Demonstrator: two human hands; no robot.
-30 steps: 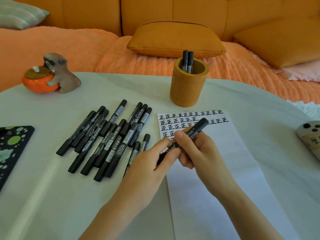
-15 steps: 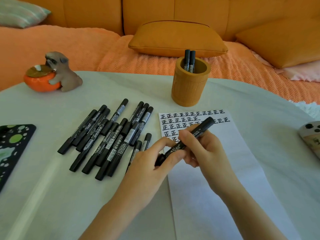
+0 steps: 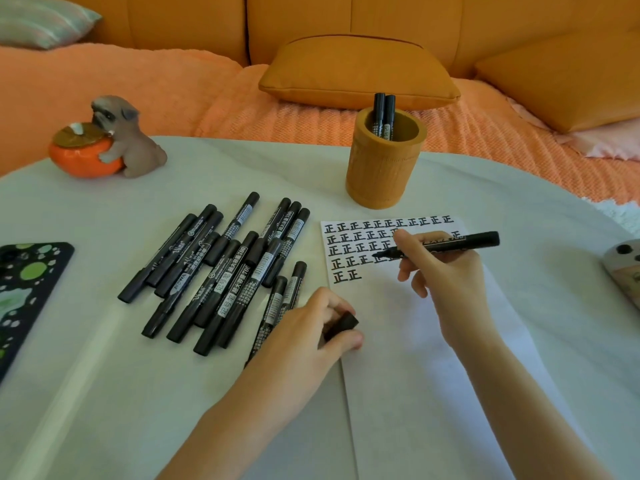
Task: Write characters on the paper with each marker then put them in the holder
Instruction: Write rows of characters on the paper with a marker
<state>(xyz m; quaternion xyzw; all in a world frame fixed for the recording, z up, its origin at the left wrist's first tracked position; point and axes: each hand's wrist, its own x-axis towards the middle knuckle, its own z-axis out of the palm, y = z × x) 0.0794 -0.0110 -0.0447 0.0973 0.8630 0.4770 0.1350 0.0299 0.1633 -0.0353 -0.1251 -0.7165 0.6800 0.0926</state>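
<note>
The right hand [image 3: 446, 271] covers some black written characters [image 3: 381, 224]; 2 black markers [image 3: 383, 112] have their lower ends hidden inside the tan cylindrical holder [image 3: 381, 174].

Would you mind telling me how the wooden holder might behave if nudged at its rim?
The holder looks thick-walled and wide-based, so it probably resists tipping. Being round, it would likely roll if toppled. The two markers inside add little weight.

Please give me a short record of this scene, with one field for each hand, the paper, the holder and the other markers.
left hand: holds a black cap at the paper's left edge
right hand: holds the uncapped marker, tip pointing left over the written rows
paper: rows of one character at the top, lowest row has two, rest blank
holder: upright behind the paper, two markers inside
loose markers: capped, heaped left of the paper
</note>
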